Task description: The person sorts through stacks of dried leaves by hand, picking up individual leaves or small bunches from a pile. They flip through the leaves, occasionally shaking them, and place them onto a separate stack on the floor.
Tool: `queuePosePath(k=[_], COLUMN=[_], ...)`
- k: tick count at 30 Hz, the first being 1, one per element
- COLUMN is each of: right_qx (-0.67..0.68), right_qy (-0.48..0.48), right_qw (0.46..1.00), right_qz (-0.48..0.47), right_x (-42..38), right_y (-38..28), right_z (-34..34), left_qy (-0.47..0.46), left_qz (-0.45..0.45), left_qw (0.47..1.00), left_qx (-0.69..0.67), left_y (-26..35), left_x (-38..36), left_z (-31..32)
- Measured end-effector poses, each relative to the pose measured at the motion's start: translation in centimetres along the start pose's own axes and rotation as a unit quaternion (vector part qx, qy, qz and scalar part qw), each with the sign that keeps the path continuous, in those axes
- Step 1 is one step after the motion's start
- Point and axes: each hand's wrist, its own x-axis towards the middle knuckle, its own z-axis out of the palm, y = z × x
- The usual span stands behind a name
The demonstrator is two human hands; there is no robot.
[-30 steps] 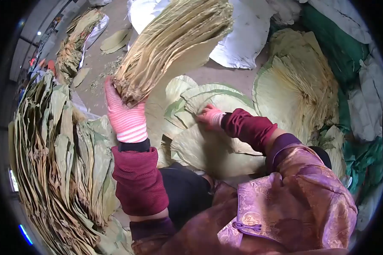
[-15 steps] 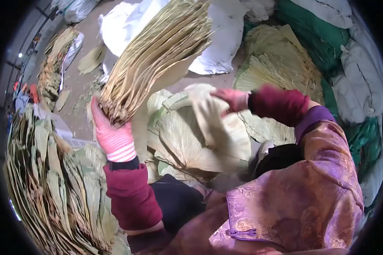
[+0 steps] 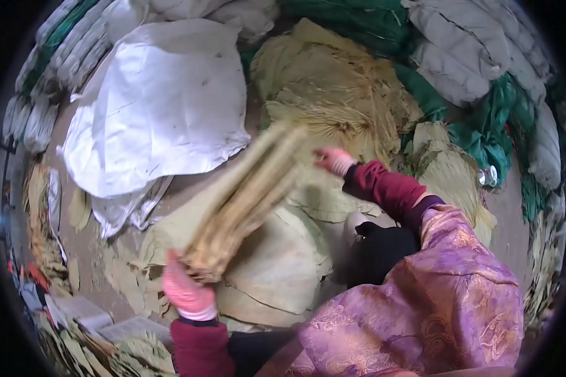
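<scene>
A thick bundle of dried, yellow-tan leaves (image 3: 245,198), blurred, slants up to the right from its pinched stem end, above flat pale leaves (image 3: 277,264) spread on the floor.

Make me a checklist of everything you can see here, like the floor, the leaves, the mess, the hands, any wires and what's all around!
Surface: bare dusty floor with scraps of leaf on it.
Job's things: bundle of dried leaves, blurred, gripped at its lower end; flat leaves spread beneath it; big leaf pile behind.
Clutter: white sack lying crumpled; a small can at the right.
Hands: left hand in a pink glove shut on the bundle; right hand, gloved, reaching to the leaf pile, grip unclear.
Cables: nothing seen.
Surroundings: green sacks, grey sacks, stacked leaves at lower left.
</scene>
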Motion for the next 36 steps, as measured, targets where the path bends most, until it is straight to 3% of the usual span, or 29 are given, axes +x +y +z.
queuePosePath(k=[1, 2, 3, 6, 7, 10, 11, 14, 16, 18, 19, 21, 24, 26, 27, 28, 30, 33, 36], right_qx=[-0.033, -0.058, -0.05, -0.129, -0.126, -0.171, -0.151, -0.022, -0.062, 0.068, 0.071, 0.064, 0.138, 0.195, 0.013, 0.115, 0.118, 0.2, 0.292], right_qy=[0.078, 0.121, 0.057, 0.083, 0.079, 0.13, 0.189, 0.129, 0.144, 0.376, 0.374, 0.339, 0.247, 0.085, -0.005, -0.047, -0.276, -0.328, -0.344], right_qw=[0.996, 0.989, 0.989, 0.978, 0.978, 0.963, 0.962, 0.985, 0.985, 0.923, 0.923, 0.938, 0.953, 0.953, 0.966, 0.93, 0.889, 0.867, 0.842], right_qz=[0.011, 0.065, 0.129, 0.143, 0.146, 0.162, 0.125, 0.115, 0.075, -0.048, -0.047, -0.029, -0.111, -0.216, -0.258, -0.345, -0.346, -0.318, -0.296], right_x=[1.2, 1.6, 1.9, 2.6, 2.8, 3.5, 3.0, 1.6, 3.0, 6.0, 5.9, 4.6, 1.9, -2.3, -5.5, -7.2, -10.9, -12.5, -12.1], right_y=[2.1, 2.7, 2.2, 3.5, 3.7, 3.4, 3.2, 1.9, 5.3, 10.5, 9.8, 6.0, -1.7, -7.6, -12.0, -12.5, -16.5, -15.1, -13.8], right_z=[-2.6, -5.1, -8.0, -8.2, -7.7, -5.8, -5.3, -4.5, -2.8, -3.4, -4.5, -9.4, -7.0, -4.2, -4.4, -1.3, -1.3, 2.1, 3.4], left_qy=[-0.067, -0.126, -0.183, -0.374, -0.395, -0.379, -0.345, -0.359, -0.398, -0.443, -0.443, -0.446, -0.464, -0.477, -0.463, -0.447, -0.473, -0.468, -0.438], left_qz=[0.152, 0.296, 0.296, 0.269, 0.299, 0.319, 0.356, 0.343, 0.321, 0.297, 0.305, 0.324, 0.314, 0.307, 0.323, 0.345, 0.309, 0.304, 0.355], left_qw=[0.97, 0.884, 0.871, 0.811, 0.791, 0.789, 0.789, 0.817, 0.797, 0.773, 0.78, 0.774, 0.775, 0.765, 0.767, 0.768, 0.768, 0.785, 0.778], left_qx=[0.175, 0.34, 0.346, 0.36, 0.359, 0.363, 0.362, 0.293, 0.32, 0.343, 0.32, 0.312, 0.291, 0.307, 0.306, 0.303, 0.3, 0.269, 0.277], left_y=[0.2, 0.5, 0.8, -0.3, -0.7, -0.2, 0.4, -0.6, 0.4, 1.3, 1.8, 2.3, 2.2, 2.0, 2.1, 2.2, 3.2, 3.9, 3.6], left_x=[-0.7, -1.4, -2.2, -4.1, -4.6, -4.2, -3.5, -3.0, -3.1, -3.6, -3.8, -4.3, -5.3, -5.6, -5.5, -5.2, -5.0, -4.6, -4.5], left_z=[2.1, 3.7, 5.0, 6.4, 6.5, 7.2, 7.6, 7.7, 7.3, 7.3, 7.5, 8.0, 8.8, 8.9, 9.0, 9.1, 9.1, 9.1, 8.7])
